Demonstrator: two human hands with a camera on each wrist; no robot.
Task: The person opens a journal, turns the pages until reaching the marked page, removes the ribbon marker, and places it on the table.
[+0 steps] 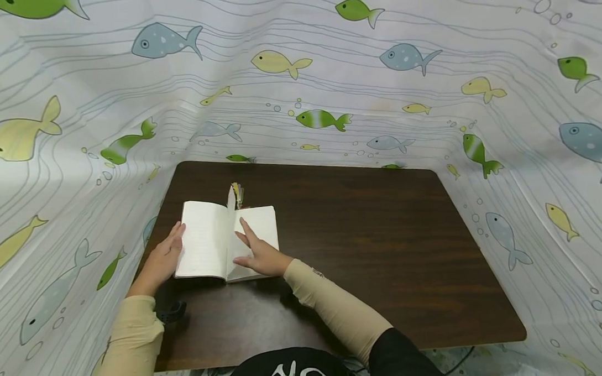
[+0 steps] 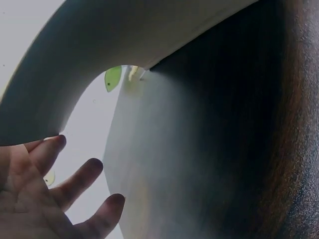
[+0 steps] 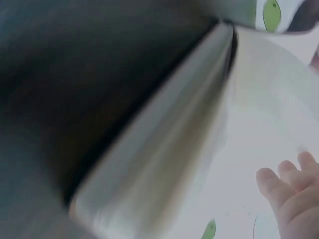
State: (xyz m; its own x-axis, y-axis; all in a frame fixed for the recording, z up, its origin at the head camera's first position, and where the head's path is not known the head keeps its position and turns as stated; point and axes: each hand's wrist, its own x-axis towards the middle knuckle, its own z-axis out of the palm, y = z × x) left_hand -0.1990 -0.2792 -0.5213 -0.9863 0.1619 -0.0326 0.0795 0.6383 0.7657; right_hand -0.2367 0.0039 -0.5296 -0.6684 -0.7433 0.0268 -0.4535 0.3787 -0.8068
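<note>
An open notebook (image 1: 203, 238) with pale pages lies toward the left of the dark brown table. My left hand (image 1: 164, 256) is at its left edge. The left wrist view shows the spread, fairly straight fingers (image 2: 79, 181) beside the curved, raised side of the notebook (image 2: 75, 64). Over the right-hand page is my right hand (image 1: 261, 256), its fingers spread and thumb apart. In the right wrist view, the fingers (image 3: 281, 181) appear beyond the thick block of pages (image 3: 149, 164). One leaf (image 1: 230, 199) stands up near the spine at the top.
Yellow and grey strips (image 1: 238, 194) stick out above the notebook's spine. A dark object (image 1: 172, 313) shows beside the left wrist. The brown table (image 1: 373, 252) extends to the right, with a fish-patterned sheet (image 1: 327, 87) hanging round its back and sides.
</note>
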